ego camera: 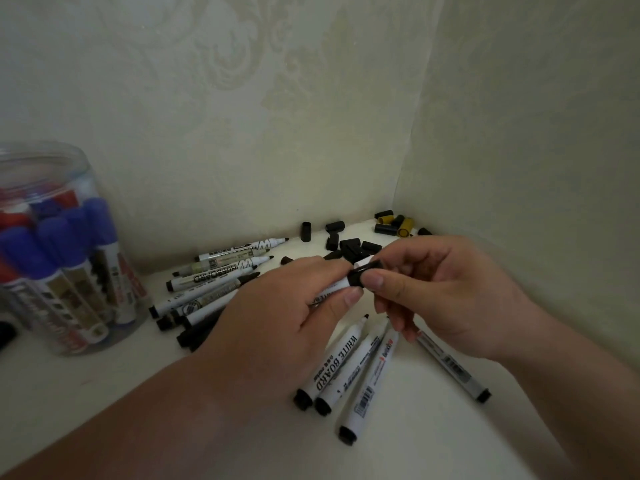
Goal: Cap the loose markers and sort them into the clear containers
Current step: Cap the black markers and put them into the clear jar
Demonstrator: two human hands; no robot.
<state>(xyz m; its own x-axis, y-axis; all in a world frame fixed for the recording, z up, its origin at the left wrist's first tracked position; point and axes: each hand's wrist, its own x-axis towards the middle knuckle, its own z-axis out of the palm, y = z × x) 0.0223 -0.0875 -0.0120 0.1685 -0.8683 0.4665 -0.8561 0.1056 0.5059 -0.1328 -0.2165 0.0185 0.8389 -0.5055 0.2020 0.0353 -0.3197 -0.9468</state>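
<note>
Left grip (294, 306) is curled round the white barrel of a marker (333, 289), thumb laid along it. The right grip (443, 292) pinches a black cap (360, 274) between thumb and fingertips, right at the marker's end. Whether the cap is fully seated cannot be told. Marker and cap are held above the counter (104, 393), out from its far right corner.

Directly beneath the hands lie three uncapped markers (346, 362) side by side, tips pointing away and black butt ends toward the near edge. A fourth marker (450, 365) lies just to their right, partly under the right wrist. Behind the left grip a pile of uncapped markers (214, 282) spreads toward the back wall, tips pointing right.

Loose black caps (349, 247) are scattered along the far edge, and a few yellowish caps (401, 225) sit among more black ones in the far right corner. At the left edge stands a clear container (52, 168) holding blue-capped and red-capped markers upright, well apart from the hands.
</note>
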